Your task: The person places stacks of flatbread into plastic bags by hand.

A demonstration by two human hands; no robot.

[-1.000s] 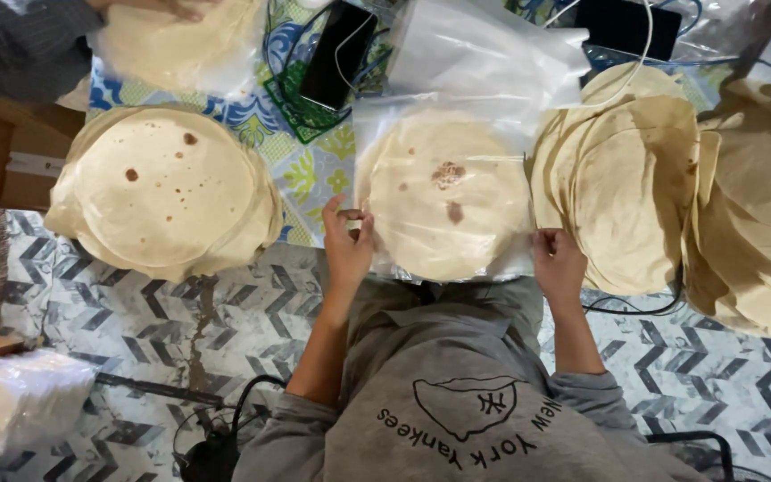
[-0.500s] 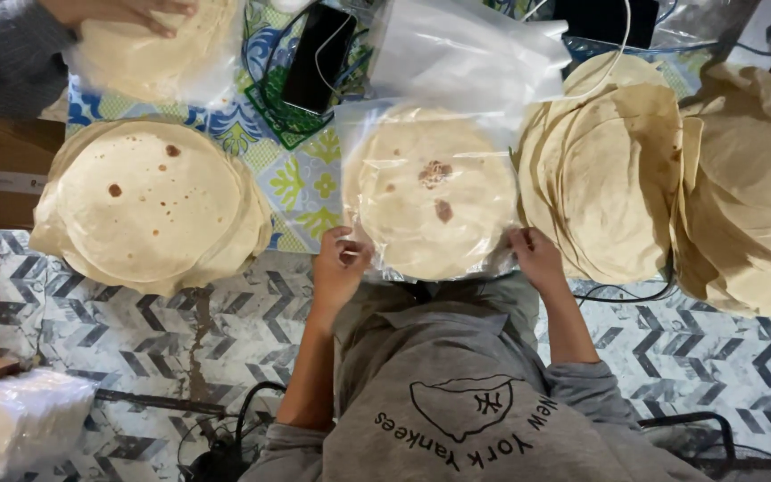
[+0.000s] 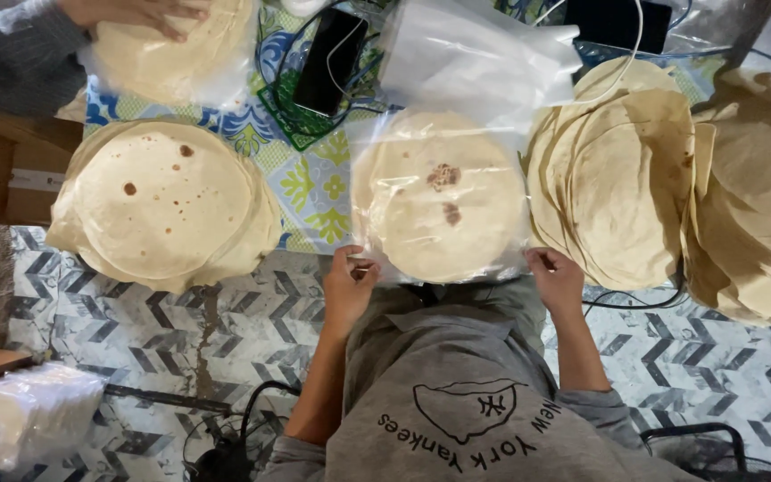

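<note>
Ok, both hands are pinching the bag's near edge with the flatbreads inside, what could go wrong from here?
The left hand and right hand grip only the thin near corners of the clear bag, so the plastic may tear or slip. That edge sits at the table's rim, so the bagged flatbreads could slide off toward the lap. The leaning flatbread stack crowds the right hand and might get knocked.
</note>
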